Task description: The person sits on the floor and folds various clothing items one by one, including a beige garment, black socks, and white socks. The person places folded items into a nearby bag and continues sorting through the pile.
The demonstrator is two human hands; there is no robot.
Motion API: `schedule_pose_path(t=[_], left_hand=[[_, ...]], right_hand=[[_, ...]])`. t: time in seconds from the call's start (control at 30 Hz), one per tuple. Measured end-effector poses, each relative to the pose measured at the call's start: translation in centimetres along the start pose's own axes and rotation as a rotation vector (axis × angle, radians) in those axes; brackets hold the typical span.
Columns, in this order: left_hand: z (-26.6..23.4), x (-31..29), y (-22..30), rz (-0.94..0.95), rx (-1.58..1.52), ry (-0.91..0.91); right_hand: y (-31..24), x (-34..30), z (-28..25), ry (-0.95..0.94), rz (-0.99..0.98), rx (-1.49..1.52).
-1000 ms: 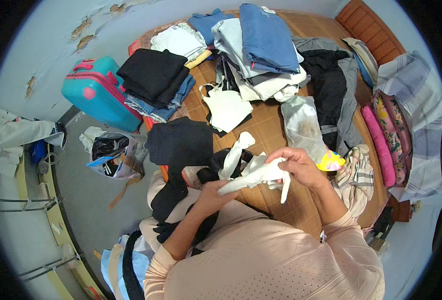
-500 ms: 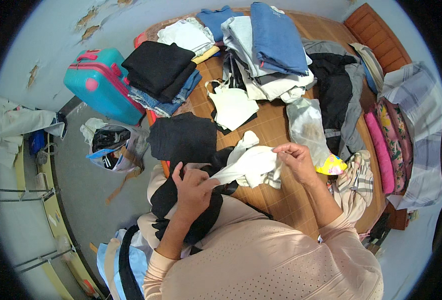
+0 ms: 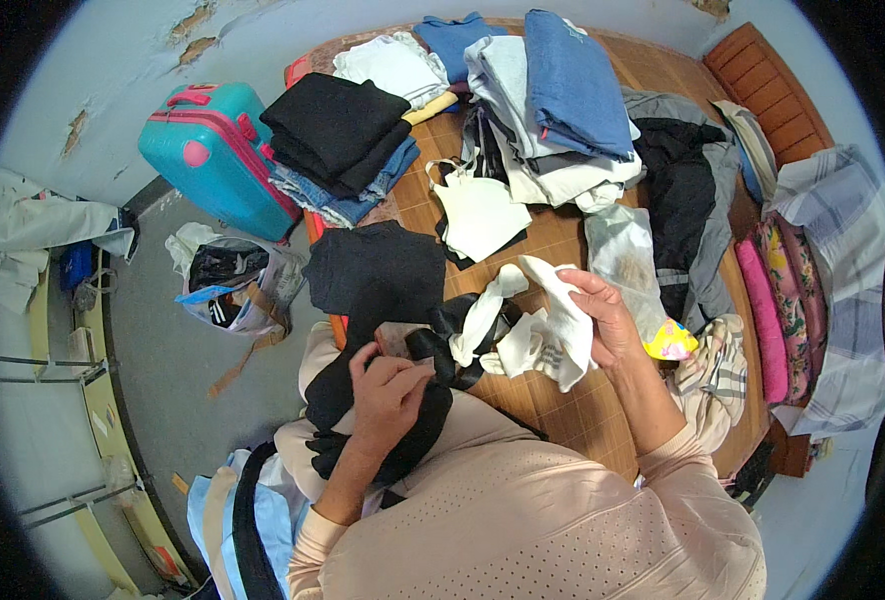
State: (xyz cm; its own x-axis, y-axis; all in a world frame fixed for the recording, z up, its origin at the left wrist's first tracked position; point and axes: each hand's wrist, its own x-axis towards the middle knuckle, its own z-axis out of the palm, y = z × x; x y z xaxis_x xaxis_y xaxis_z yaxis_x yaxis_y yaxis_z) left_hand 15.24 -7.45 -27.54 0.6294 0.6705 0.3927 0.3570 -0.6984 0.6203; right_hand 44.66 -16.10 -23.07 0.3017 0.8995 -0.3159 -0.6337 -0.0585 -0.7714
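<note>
My right hand [image 3: 610, 322] grips a crumpled white garment [image 3: 548, 330] above the wooden bed surface [image 3: 563, 400]. My left hand [image 3: 388, 390] rests on a black garment with straps [image 3: 418, 400] that lies over my lap and touches the white one. A flat black cloth [image 3: 373, 268] lies just beyond my left hand at the bed's edge. A white top [image 3: 480, 212] lies further out.
Folded stacks sit at the far side: black and denim pieces [image 3: 338, 130], a blue and grey pile [image 3: 563, 100]. Dark clothes [image 3: 678, 190], a clear plastic bag [image 3: 625, 255] and pink patterned bedding [image 3: 773, 300] lie right. A teal suitcase [image 3: 218, 155] and bags [image 3: 228, 280] stand on the floor left.
The white garment was held stretched between both hands; now only my right hand holds it, bunched. My left hand has dropped onto the black garment on my lap.
</note>
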Motion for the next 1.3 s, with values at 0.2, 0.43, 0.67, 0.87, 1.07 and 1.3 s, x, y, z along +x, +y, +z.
schedule_pose_path(t=[0.2, 0.43, 0.67, 0.87, 1.07, 1.3], left_hand=[[2.0, 0.1, 2.3, -0.595, -1.277, -0.111], [2.9, 2.5, 2.6, -1.156, -1.617, -0.26], [-0.3, 1.7, 3.8, -0.459, -1.101, -0.649], [-3.2, 0.9, 4.8, -0.529, -1.081, -0.599], [-6.5, -1.0, 5.4, -0.801, -0.97, -0.351], [-9.1, -4.8, 5.1, -0.985, -0.898, -0.115]], right_hand=[[-0.1, -1.5, 4.7, -0.219, -0.141, -0.904], [2.8, -3.0, 8.0, -1.019, -0.114, -1.044], [-0.1, -1.6, 7.2, -0.627, -0.521, -1.062], [2.9, -2.1, 4.0, -0.881, 0.399, -0.9], [4.5, -2.3, 4.2, -0.706, 0.397, -0.457], [6.7, -1.8, 4.3, -0.743, 0.288, -0.682]])
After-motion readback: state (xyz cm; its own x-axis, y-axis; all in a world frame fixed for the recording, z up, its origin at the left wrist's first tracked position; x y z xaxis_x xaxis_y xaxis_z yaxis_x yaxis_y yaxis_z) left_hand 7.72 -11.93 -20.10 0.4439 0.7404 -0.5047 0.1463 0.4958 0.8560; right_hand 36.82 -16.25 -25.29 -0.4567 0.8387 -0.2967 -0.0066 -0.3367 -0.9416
